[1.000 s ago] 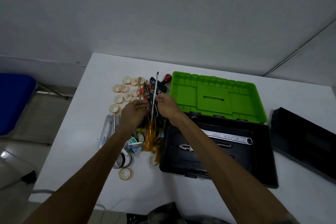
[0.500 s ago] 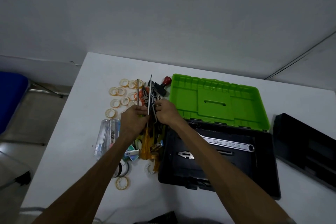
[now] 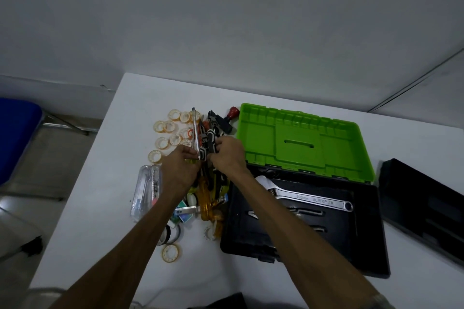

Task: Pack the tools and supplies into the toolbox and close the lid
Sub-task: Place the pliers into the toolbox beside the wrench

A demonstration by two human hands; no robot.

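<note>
Both hands over the tool pile at 9 o'clock of the toolbox (image 3: 301, 241), on the white bench (image 3: 100, 208). Left hand (image 3: 179, 170): fingers curled on the amber-handled screwdriver (image 3: 196, 138), shaft pointing to 12 o'clock. Right hand (image 3: 227, 155): fingers clamped on the black-handled pliers (image 3: 211, 137). Compared with half a second ago: hands in about the same spot, right-hand fingers now bunched closer on the pliers handles, screwdriver shaft tilted slightly further to 11 o'clock. Toolbox base open, black, holding an adjustable wrench (image 3: 311, 199) lying across it toward 3 o'clock. Green lid (image 3: 301, 143) laid back at 12 o'clock of the base. Tape rolls (image 3: 165, 133) scattered at 10 o'clock of the hands; one further roll (image 3: 171, 253) at 6 o'clock of the pile. Clear plastic case (image 3: 145, 190) at 8 o'clock of the left hand. Black tray (image 3: 421, 208) at 3 o'clock of the toolbox, apart from it.
</note>
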